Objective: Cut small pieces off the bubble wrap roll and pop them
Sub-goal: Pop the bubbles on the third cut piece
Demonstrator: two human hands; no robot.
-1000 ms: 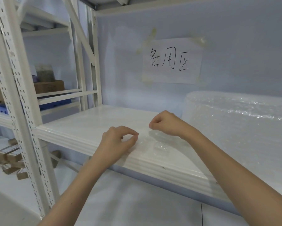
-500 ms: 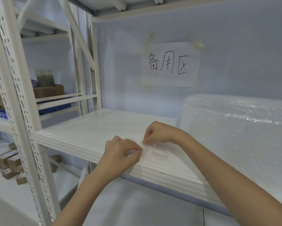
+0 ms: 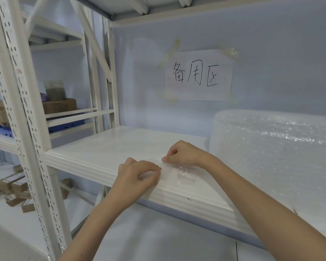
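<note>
Fingers of the left hand (image 3: 137,178) are curled, thumb and forefinger pinching the left edge of one small piece of bubble wrap (image 3: 181,171). Fingers of the right hand (image 3: 182,153) are curled too, tips pinching the piece's far edge, just beyond and to the right of the left hand's fingers. The piece lies flat between and just under the two hands, near the front lip of one white shelf board (image 3: 102,149), and its outline is hard to trace because it is clear.

Right of the right hand's fingers, close beside the wrist, sits one big bubble wrap roll (image 3: 275,153) on the same board, lying on its side.

Beyond the fingers, up on the back wall, one paper sign (image 3: 198,75) with three handwritten characters is taped at its corners.

Left of the left hand's fingers stand two perforated posts (image 3: 24,113) of the white rack. Past them, on another rack, sit brown boxes (image 3: 59,105) and a blue tray (image 3: 64,126); their count cannot be told. Lower left, a heap of small cartons (image 3: 17,187) lies on the floor.
</note>
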